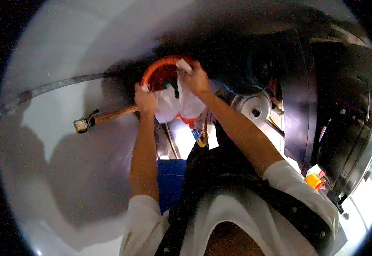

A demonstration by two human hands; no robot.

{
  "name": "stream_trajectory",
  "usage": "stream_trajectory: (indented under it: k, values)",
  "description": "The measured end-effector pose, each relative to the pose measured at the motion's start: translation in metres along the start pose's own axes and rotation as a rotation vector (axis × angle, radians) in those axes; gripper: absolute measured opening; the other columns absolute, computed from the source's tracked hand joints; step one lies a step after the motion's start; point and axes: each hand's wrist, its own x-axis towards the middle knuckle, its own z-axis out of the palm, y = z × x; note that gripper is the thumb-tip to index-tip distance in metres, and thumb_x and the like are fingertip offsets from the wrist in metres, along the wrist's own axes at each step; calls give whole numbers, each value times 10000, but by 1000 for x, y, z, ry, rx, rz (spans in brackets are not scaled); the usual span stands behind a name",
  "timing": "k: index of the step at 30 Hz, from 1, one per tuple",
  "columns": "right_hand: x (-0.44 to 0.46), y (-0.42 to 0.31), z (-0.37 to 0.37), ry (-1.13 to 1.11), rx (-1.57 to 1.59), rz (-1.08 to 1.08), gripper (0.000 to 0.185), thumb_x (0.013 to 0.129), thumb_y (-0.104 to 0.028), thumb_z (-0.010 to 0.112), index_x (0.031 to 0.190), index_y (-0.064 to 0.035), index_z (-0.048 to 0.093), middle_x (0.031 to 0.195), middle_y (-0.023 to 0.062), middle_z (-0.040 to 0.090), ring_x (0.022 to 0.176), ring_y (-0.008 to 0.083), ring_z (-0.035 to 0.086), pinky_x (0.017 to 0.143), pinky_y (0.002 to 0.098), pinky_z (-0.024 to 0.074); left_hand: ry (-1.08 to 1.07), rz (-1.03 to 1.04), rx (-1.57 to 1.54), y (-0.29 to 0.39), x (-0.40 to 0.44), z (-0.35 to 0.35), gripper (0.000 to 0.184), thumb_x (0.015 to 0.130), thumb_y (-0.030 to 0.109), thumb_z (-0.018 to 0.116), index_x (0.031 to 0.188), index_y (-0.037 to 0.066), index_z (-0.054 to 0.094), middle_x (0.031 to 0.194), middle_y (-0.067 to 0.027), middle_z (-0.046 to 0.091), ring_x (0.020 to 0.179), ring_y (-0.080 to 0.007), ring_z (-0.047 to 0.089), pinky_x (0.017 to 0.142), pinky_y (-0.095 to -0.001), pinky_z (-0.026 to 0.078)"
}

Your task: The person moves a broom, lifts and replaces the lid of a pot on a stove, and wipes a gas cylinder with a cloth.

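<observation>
An orange-red bucket [152, 71] is in front of me, its inside dark with something greenish low in it. White, limp material [169, 106], a cloth or a thin bag, hangs over the near side of the bucket. My left hand [145, 100] is at the left of the rim, fingers closed on the white material. My right hand [197, 81] grips a gathered, raised part of the same material at the right of the rim. Whether either hand also holds the rim is hidden.
A wooden pole [115, 114] with a wire-bound end sticks out left. A round metal vessel [253, 106] stands right of the bucket. Below are a yellow-ended hose [201, 142] and a blue surface [172, 171]. A yellow item [313, 181] lies by dark cabinets [299, 98].
</observation>
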Motion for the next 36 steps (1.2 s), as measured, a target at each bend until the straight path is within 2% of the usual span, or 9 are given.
stream_trajectory:
  k: [5, 11, 14, 18, 20, 27, 29, 32, 36]
  values:
    - [18, -32, 10, 48, 0, 80, 565, 793, -388, 657, 1167, -14, 458, 945, 267, 636, 899, 447, 617, 770, 485, 500, 28, 7, -53, -2, 52, -4, 514, 789, 57, 532, 1270, -86, 418, 1133, -284, 574, 1045, -427, 563, 903, -440, 447]
    - [-48, 63, 6, 188, -41, -250, 475, 810, -346, 665, 1110, -24, 486, 1058, 233, 605, 920, 404, 610, 789, 445, 478, 63, -128, -179, 17, -84, -9, 502, 731, 63, 625, 1206, 42, 463, 1001, -236, 622, 964, -418, 592, 830, -454, 455]
    - [-75, 67, -9, 190, -135, -305, 478, 809, -353, 678, 1127, -42, 502, 1080, 212, 607, 925, 375, 618, 796, 439, 479, 56, 45, -201, -1, -97, -2, 539, 713, 25, 599, 1230, 71, 454, 991, -208, 635, 948, -404, 601, 833, -446, 459]
    - [-62, 48, -5, 173, 33, -224, 486, 807, -353, 681, 1136, -43, 501, 1068, 204, 618, 944, 374, 616, 802, 434, 479, 19, 231, -14, -45, -59, 25, 551, 714, 1, 576, 1247, 42, 442, 1003, -176, 647, 944, -370, 616, 847, -429, 468]
    - [-52, 19, -6, 109, -10, -6, 467, 818, -336, 665, 1118, -19, 501, 1049, 217, 623, 969, 381, 609, 807, 425, 477, -6, 159, -19, -17, -37, 3, 527, 729, 2, 567, 1242, 6, 446, 1034, -176, 641, 963, -365, 612, 863, -428, 467]
    - [-2, -33, -4, 47, 66, 138, 513, 797, -364, 667, 1088, 21, 491, 980, 261, 621, 923, 394, 617, 787, 432, 482, 4, 154, 15, -11, 61, 4, 339, 807, 87, 513, 1114, -56, 531, 1046, -263, 603, 995, -430, 569, 855, -453, 446]
    - [4, -23, 5, 51, 129, 114, 525, 796, -365, 675, 1097, 24, 491, 971, 263, 620, 907, 385, 623, 785, 423, 486, -7, 39, -61, 12, 40, -13, 344, 805, 81, 514, 1122, -54, 522, 1051, -265, 599, 988, -433, 571, 853, -450, 448]
    - [-44, -4, -18, 98, 278, -271, 535, 797, -384, 688, 1110, 5, 494, 1016, 209, 619, 940, 345, 607, 825, 397, 466, 131, 292, 84, -56, -7, 31, 393, 793, 89, 556, 1157, -46, 495, 1032, -264, 605, 963, -433, 579, 842, -455, 455]
    - [-79, 58, -13, 125, 134, -205, 466, 789, -299, 701, 1174, -84, 549, 1151, 150, 590, 1065, 376, 550, 911, 499, 428, -5, -53, -403, 3, -106, 0, 459, 792, 131, 613, 1192, -42, 470, 1013, -257, 607, 959, -428, 586, 846, -460, 453]
